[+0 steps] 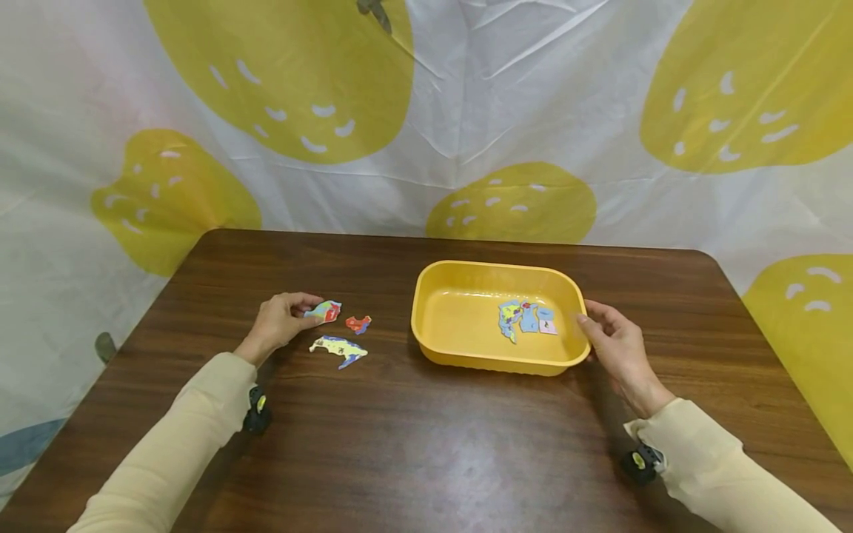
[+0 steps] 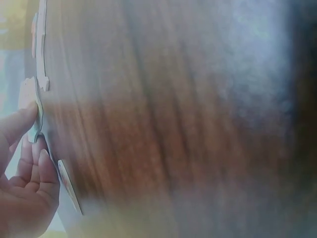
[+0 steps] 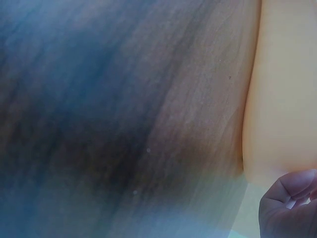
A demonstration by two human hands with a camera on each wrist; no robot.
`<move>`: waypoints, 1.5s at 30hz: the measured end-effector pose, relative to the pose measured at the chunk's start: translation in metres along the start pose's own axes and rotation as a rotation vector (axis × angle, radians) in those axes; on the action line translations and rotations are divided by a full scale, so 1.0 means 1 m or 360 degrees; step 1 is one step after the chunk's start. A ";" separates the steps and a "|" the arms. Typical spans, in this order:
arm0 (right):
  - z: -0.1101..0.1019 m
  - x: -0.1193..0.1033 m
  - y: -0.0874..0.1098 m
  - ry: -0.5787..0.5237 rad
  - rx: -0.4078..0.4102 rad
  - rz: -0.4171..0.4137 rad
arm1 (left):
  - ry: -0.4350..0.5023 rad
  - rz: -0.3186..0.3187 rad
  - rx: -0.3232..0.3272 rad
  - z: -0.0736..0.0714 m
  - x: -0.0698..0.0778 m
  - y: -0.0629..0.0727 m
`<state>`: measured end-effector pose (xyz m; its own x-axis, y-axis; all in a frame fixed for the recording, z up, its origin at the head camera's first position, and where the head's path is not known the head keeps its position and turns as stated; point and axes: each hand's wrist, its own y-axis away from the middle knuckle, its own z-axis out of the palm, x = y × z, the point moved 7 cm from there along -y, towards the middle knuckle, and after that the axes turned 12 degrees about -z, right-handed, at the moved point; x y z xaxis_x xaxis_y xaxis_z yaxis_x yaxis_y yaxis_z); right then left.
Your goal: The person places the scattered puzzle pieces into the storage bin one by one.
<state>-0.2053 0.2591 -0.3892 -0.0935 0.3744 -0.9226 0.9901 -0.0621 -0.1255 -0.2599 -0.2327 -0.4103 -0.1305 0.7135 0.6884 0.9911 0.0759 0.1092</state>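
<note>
A cutout at centre-left is gripped by the left hand, and a tub at centre-right by the right hand.

No word, number or brand can be read. Small dark, character-like marks are borne by the cream piece and by the pink piece in the tray, but they are too small to be deciphered. In both wrist views, no lettering can be made out.

Printed cloth behind a table shows a curtained workspace.
</note>
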 end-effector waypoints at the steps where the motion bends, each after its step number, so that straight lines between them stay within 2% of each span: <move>1: 0.000 0.000 0.000 -0.0003 0.0000 0.0001 | 0.0007 -0.0011 0.0001 0.000 -0.001 0.000; 8: 0.000 0.001 0.001 0.0002 -0.0006 0.0005 | 0.0083 -0.0103 -0.0047 0.000 -0.006 -0.002; 15: 0.000 0.000 0.001 -0.0005 0.0015 -0.0008 | 0.0155 -0.0172 -0.0073 0.001 -0.006 -0.001; 18: 0.001 0.000 0.001 -0.0005 0.0015 -0.0012 | 0.0270 -0.0190 -0.0093 0.002 -0.002 0.000; 22: 0.001 -0.001 0.000 0.0000 0.0002 -0.0011 | 0.0516 -0.0243 -0.0149 0.005 0.007 0.000; 28: 0.001 -0.002 0.000 0.0000 -0.0002 -0.0010 | 0.0931 -0.0362 -0.0241 0.015 0.034 0.003; 32: 0.001 -0.002 0.000 -0.0020 0.0019 -0.0025 | 0.1185 -0.0370 -0.0283 0.027 0.061 0.006; 34: 0.001 -0.003 0.000 -0.0027 0.0029 -0.0032 | 0.1209 -0.0352 -0.0292 0.033 0.077 0.008; 39: 0.001 -0.003 0.000 -0.0020 0.0037 -0.0037 | 0.1156 -0.0283 -0.0308 0.054 0.113 0.015; 45: 0.001 -0.002 0.000 -0.0010 0.0037 -0.0035 | 0.1216 -0.0214 -0.0400 0.084 0.145 0.018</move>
<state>-0.2049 0.2575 -0.3877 -0.1158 0.3700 -0.9218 0.9852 -0.0753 -0.1540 -0.2592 -0.0693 -0.3685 -0.3194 0.0303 0.9471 0.9422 -0.0964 0.3208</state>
